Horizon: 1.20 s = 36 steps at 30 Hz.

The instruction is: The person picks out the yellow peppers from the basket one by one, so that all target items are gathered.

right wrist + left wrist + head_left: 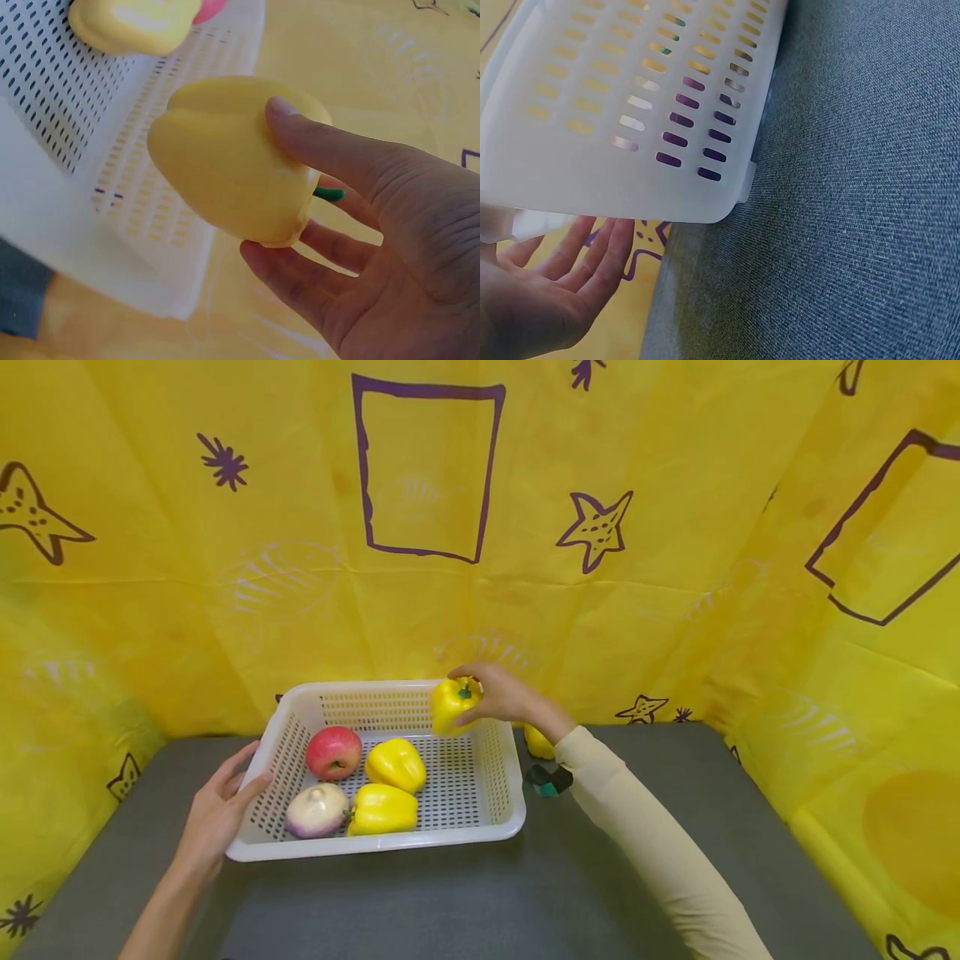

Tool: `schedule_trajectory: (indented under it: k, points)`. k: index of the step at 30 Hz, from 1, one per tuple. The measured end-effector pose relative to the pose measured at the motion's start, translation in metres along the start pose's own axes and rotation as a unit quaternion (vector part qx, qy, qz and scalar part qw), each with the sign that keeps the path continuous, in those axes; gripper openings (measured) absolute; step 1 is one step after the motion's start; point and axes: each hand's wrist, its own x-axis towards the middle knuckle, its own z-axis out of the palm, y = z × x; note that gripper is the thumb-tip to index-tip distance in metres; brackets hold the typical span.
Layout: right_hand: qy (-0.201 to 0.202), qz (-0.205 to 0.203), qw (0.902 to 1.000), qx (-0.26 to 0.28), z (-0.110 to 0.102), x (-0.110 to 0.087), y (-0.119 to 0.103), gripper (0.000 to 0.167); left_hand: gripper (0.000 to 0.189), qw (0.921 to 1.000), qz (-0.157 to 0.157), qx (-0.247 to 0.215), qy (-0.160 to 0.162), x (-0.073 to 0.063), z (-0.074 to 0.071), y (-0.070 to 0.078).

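My right hand (501, 692) holds a yellow bell pepper (232, 157) with a green stem, thumb on one side and fingers on the other, above the right back corner of a white perforated basket (472, 835). My left hand (217, 814) grips the basket's left rim, its thumb over the edge and fingers outside. Inside the basket lie a red apple (333, 752), a round white-and-purple turnip (318, 810) and two more yellow bell peppers, one at the middle (396, 766) and one near the front wall (384, 809).
Another yellow pepper (538, 743) lies on the dark table (600, 893) right of the basket, partly behind my right wrist. A small dark and teal object (549, 781) shows beside that sleeve. Yellow patterned cloth (427, 610) hangs along the back and sides.
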Motion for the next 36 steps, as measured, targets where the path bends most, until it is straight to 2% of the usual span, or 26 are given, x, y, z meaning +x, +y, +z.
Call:
schedule_trajectory:
  k: [12, 22, 28, 36]
  points:
    - [0.039, -0.018, 0.9991, -0.001, -0.022, -0.022, 0.012, 0.071, 0.067, 0.9999, 0.011, -0.012, 0.002, 0.0, -0.001, -0.001]
    - [0.06, 0.0, 0.9981, 0.015, -0.043, -0.046, 0.031, 0.069, 0.067, 0.9999, 0.01, -0.012, 0.002, 0.0, -0.001, 0.0]
    - [0.067, 0.007, 0.9976, 0.017, -0.053, -0.055, 0.042, 0.069, 0.068, 0.9996, 0.005, -0.029, -0.001, 0.0, -0.004, -0.002]
    - [0.072, 0.051, 0.9957, 0.026, -0.062, -0.077, 0.065, 0.069, 0.066, 0.9991, 0.012, -0.039, -0.007, -0.001, -0.003, -0.004]
